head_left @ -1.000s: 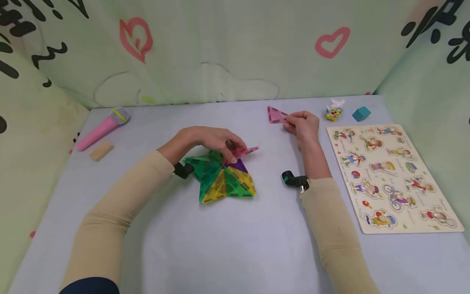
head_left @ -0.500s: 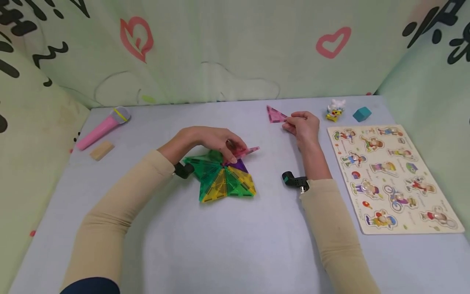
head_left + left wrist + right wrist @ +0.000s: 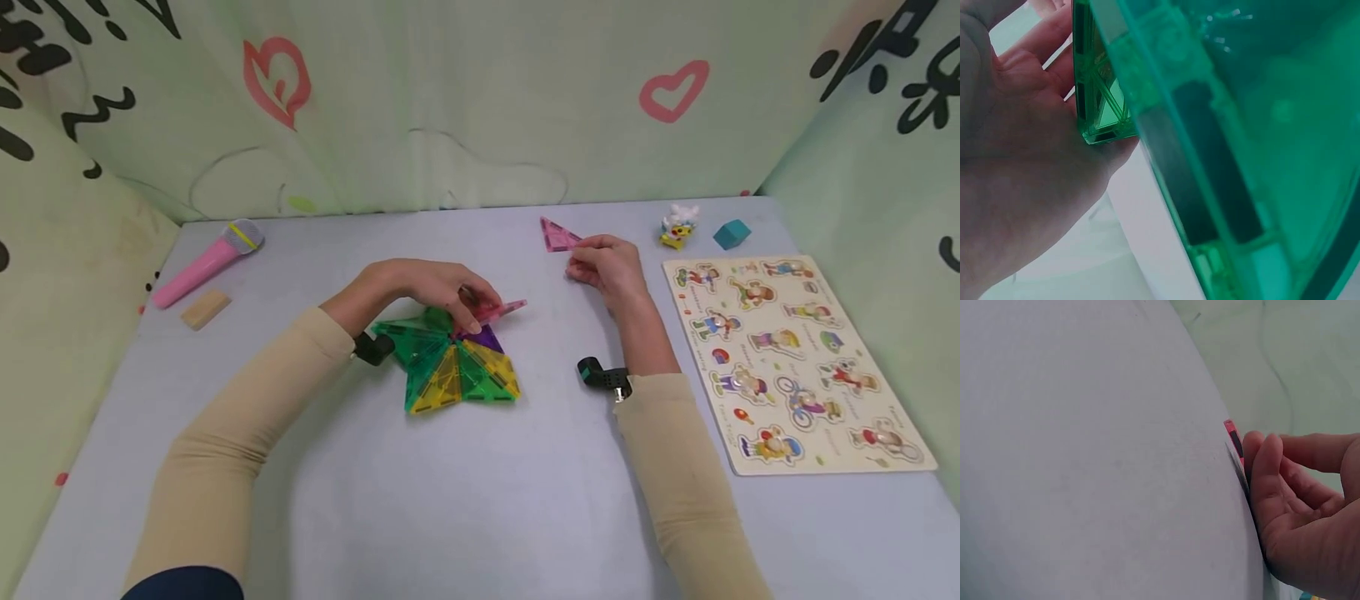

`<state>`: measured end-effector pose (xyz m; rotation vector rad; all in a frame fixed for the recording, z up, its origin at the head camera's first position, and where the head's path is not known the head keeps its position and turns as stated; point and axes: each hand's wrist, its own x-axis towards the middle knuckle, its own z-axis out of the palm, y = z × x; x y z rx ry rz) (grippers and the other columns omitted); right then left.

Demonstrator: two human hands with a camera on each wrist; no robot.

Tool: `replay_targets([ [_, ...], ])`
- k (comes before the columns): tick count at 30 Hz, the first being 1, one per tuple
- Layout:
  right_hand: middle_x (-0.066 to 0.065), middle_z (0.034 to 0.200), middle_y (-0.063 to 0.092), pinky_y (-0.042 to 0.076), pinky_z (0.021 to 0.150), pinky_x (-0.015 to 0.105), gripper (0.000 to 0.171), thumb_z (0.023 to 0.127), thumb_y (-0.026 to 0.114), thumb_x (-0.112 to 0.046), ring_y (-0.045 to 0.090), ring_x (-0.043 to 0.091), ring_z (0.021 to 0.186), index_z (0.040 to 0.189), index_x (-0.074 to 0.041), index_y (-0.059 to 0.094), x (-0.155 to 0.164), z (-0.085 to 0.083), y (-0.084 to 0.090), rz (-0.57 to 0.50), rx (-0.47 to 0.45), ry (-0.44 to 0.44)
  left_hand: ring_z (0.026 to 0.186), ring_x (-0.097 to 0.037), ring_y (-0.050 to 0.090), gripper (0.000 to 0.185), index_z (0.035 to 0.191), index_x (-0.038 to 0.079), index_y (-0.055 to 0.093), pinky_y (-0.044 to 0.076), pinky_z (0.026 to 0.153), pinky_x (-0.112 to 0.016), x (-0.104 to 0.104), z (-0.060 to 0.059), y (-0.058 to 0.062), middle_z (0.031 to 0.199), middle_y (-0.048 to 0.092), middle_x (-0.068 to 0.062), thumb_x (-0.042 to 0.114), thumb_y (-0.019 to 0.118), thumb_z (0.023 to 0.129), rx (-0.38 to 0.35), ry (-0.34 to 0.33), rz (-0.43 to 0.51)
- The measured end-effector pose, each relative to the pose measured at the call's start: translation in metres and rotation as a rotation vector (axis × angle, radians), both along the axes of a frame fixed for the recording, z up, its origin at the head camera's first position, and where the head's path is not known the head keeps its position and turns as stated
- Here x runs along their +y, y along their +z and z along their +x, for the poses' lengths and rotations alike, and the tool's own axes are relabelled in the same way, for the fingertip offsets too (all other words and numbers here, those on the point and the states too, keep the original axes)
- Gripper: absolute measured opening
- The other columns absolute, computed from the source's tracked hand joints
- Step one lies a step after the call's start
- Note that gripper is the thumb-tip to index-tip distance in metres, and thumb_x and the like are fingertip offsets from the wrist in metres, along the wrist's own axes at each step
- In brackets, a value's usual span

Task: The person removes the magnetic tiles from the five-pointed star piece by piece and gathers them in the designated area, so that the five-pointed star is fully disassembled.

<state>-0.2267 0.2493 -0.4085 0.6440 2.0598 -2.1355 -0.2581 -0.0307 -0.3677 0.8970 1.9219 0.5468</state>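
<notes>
A star-like build of translucent magnetic tiles (image 3: 433,371), green, yellow and purple, stands at the table's middle. Over its back right side, my left hand (image 3: 442,290) pinches a pink magnetic tile (image 3: 504,312) between thumb and fingers. Close up in the left wrist view, green tiles (image 3: 1279,119) cover much of the left hand (image 3: 1035,137). Farther back and to the right, my right hand (image 3: 611,271) pinches the corner of a pink triangular magnetic tile (image 3: 557,237). In the right wrist view only a thin pink edge (image 3: 1232,432) of it shows beside the fingertips.
A pink toy microphone (image 3: 206,265) and a small wooden block (image 3: 206,309) lie at the left. On the right is a picture puzzle board (image 3: 798,367), with a small toy figure (image 3: 678,226) and a teal cube (image 3: 732,234) behind it. A printed curtain (image 3: 480,100) borders the table's back.
The head view has turned slightly to the right. My right hand has shifted a little left along the pink triangular tile. The left hand and the build stay put.
</notes>
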Motion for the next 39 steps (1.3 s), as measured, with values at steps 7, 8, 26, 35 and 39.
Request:
replay_targets([
  [7, 0.001, 0.083, 0.067, 0.055, 0.065, 0.021, 0.021, 0.096, 0.065, -0.022, 0.063, 0.013, 0.070, 0.110, -0.006, 0.061, -0.006, 0.013, 0.005, 0.091, -0.017, 0.221, 0.126, -0.020, 0.048, 0.054, 0.143, 0.020, 0.051, 0.044, 0.108, -0.039, 0.001, -0.001, 0.000, 0.135, 0.056, -0.002, 0.032, 0.068, 0.092, 0.000, 0.006, -0.010],
  [8, 0.001, 0.084, 0.067, 0.055, 0.065, 0.021, 0.024, 0.096, 0.065, -0.023, 0.063, 0.013, 0.071, 0.111, -0.005, 0.061, -0.008, 0.015, 0.006, 0.108, -0.019, 0.249, 0.126, -0.020, 0.048, 0.055, 0.143, 0.020, 0.051, 0.044, 0.109, -0.039, 0.001, -0.001, 0.000, 0.136, 0.056, -0.002, 0.032, 0.068, 0.092, -0.001, 0.007, -0.011],
  [26, 0.003, 0.080, 0.071, 0.051, 0.058, 0.022, 0.041, 0.099, 0.060, -0.032, 0.061, 0.012, 0.062, 0.103, 0.008, 0.065, -0.036, 0.053, 0.006, 0.134, -0.012, 0.568, 0.128, -0.020, 0.049, 0.056, 0.144, 0.020, 0.051, 0.042, 0.111, -0.040, 0.010, -0.002, -0.002, 0.138, 0.056, -0.002, 0.033, 0.068, 0.092, 0.019, -0.005, 0.004],
  [35, 0.002, 0.072, 0.070, 0.051, 0.055, 0.022, 0.042, 0.097, 0.064, -0.034, 0.060, 0.012, 0.057, 0.097, 0.008, 0.066, -0.046, 0.051, 0.003, 0.098, -0.036, 0.509, 0.131, -0.020, 0.048, 0.058, 0.144, 0.019, 0.050, 0.039, 0.115, -0.042, 0.009, -0.005, -0.003, 0.140, 0.055, -0.002, 0.034, 0.068, 0.091, 0.016, 0.005, -0.014],
  [39, 0.001, 0.070, 0.070, 0.052, 0.055, 0.022, 0.039, 0.096, 0.065, -0.033, 0.061, 0.011, 0.056, 0.094, 0.005, 0.068, -0.048, 0.050, 0.001, 0.083, -0.044, 0.498, 0.131, -0.021, 0.048, 0.059, 0.144, 0.018, 0.050, 0.038, 0.115, -0.043, 0.007, -0.005, -0.002, 0.140, 0.055, -0.003, 0.034, 0.068, 0.091, 0.019, 0.006, -0.016],
])
